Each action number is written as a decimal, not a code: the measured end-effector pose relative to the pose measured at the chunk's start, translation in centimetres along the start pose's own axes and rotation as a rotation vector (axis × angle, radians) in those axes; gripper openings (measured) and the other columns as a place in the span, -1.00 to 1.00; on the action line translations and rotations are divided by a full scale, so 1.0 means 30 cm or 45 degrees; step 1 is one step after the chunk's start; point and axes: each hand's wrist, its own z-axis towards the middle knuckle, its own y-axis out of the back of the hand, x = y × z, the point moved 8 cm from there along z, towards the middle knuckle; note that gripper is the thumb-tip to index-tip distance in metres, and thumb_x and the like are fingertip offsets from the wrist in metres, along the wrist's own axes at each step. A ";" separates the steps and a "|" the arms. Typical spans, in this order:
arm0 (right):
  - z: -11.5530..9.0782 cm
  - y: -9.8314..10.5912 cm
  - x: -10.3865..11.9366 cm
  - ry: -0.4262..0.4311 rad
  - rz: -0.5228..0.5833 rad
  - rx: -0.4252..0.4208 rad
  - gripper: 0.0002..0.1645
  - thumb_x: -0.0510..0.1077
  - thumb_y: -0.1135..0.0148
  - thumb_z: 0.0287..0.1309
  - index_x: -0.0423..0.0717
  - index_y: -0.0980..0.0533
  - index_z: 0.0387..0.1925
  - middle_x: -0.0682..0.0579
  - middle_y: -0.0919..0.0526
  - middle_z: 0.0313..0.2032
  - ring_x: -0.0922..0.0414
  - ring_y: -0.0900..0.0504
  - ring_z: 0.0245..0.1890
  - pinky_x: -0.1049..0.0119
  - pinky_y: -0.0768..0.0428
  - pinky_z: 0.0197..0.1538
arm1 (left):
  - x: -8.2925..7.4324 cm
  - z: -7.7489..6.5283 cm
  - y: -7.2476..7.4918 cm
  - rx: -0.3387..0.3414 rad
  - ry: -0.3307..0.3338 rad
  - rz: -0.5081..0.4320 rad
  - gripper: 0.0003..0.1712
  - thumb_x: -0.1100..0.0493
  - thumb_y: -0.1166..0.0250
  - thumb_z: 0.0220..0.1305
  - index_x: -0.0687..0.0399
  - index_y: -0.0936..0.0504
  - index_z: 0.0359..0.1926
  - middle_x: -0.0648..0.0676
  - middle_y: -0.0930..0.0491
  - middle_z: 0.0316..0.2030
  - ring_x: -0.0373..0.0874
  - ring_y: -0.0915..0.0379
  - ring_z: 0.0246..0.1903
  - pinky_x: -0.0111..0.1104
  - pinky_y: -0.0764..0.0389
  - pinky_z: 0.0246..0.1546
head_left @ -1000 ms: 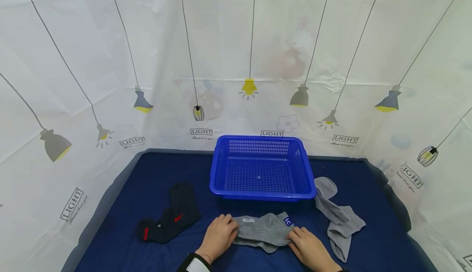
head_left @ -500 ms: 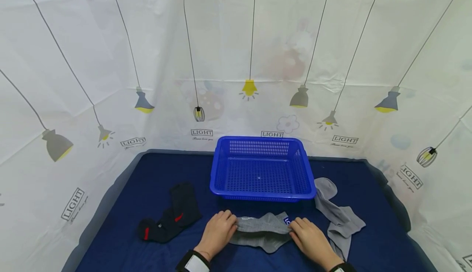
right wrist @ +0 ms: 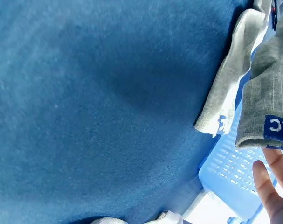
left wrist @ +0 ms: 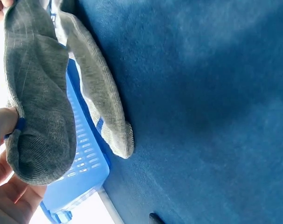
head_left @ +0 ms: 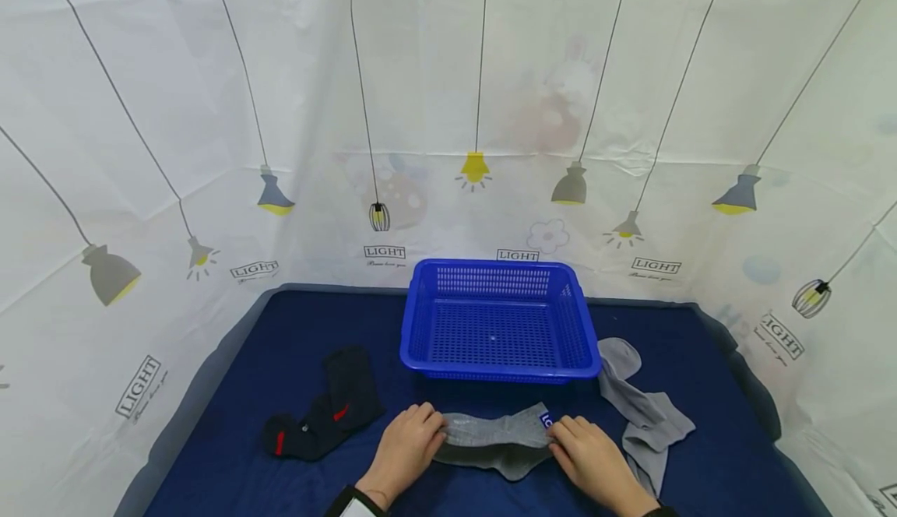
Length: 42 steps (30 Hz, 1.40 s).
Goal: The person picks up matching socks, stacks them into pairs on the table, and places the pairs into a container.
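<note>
Both hands hold a grey sock point(head_left: 490, 430) stretched sideways, raised over a matching grey sock point(head_left: 508, 464) that lies on the dark blue cloth. At the toe end, my left hand point(head_left: 408, 448) pinches the fabric; the left wrist view shows the thumb over the edge of the held sock point(left wrist: 41, 107) and fingers behind. My right hand point(head_left: 592, 461) grips the cuff corner by a blue "LC" label point(right wrist: 276, 128). Part of the lower sock is hidden under the raised one.
A blue plastic basket point(head_left: 490, 371) stands behind the hands with nothing in it. Black socks with red marks point(head_left: 322, 422) lie at left, plain light grey socks point(head_left: 641, 408) at right. A white printed curtain point(head_left: 448, 73) surrounds the dark blue surface point(head_left: 238, 455).
The upper grey sock has been lifted off the lower one, and a dark gap shows between them. Its printed lettering has turned out of sight. Basket and other socks have stayed put.
</note>
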 end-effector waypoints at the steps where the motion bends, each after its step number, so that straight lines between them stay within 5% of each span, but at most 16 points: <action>1: -0.003 0.004 0.004 -0.002 0.000 -0.001 -0.74 -0.16 -0.40 -0.17 0.08 -0.50 -0.37 0.31 -0.38 -0.47 0.35 -0.31 -0.50 0.47 -0.30 -0.47 | -0.002 -0.004 0.004 0.008 0.008 -0.010 -0.83 0.13 -0.39 -0.04 -0.08 -0.58 -0.38 -0.15 -0.38 -0.49 -0.29 -0.29 -0.52 -0.45 -0.34 -0.53; 15: -0.047 0.039 0.042 -0.003 0.029 0.032 -0.69 -0.15 -0.40 -0.18 0.14 -0.49 -0.33 0.35 -0.36 -0.46 0.38 -0.30 -0.50 0.50 -0.27 -0.49 | -0.045 -0.045 0.041 0.116 0.026 -0.129 -0.85 0.12 -0.34 0.04 -0.09 -0.57 -0.32 -0.17 -0.42 -0.42 -0.35 -0.25 -0.52 -0.56 -0.29 -0.52; 31: -0.081 0.101 0.073 -0.039 0.207 -0.126 -0.72 -0.15 -0.39 -0.13 0.21 -0.48 -0.39 0.45 -0.31 -0.51 0.50 -0.18 -0.57 0.65 -0.14 -0.52 | -0.091 -0.079 0.082 0.030 -0.001 -0.213 -0.81 0.15 -0.40 -0.07 -0.14 -0.56 -0.39 -0.21 -0.40 -0.49 -0.39 -0.30 -0.53 -0.63 -0.28 -0.52; 36: -0.080 0.082 0.066 -0.108 0.184 -0.075 -0.58 -0.24 -0.44 -0.28 0.25 -0.45 -0.40 0.49 -0.26 -0.52 0.52 -0.15 -0.58 0.61 -0.16 -0.53 | -0.087 -0.082 0.073 0.025 -0.005 -0.225 -0.82 0.15 -0.39 -0.06 -0.13 -0.58 -0.38 -0.20 -0.42 -0.48 -0.38 -0.33 -0.53 -0.63 -0.29 -0.51; 42: -0.050 0.059 0.045 -0.142 0.168 -0.030 -0.64 -0.27 -0.43 -0.26 0.17 -0.49 -0.42 0.44 -0.33 -0.52 0.49 -0.24 -0.57 0.56 -0.24 -0.54 | -0.060 -0.072 0.042 0.077 0.054 -0.214 -0.91 0.12 -0.33 0.05 -0.12 -0.57 -0.39 -0.20 -0.42 -0.49 -0.39 -0.31 -0.53 -0.60 -0.33 -0.52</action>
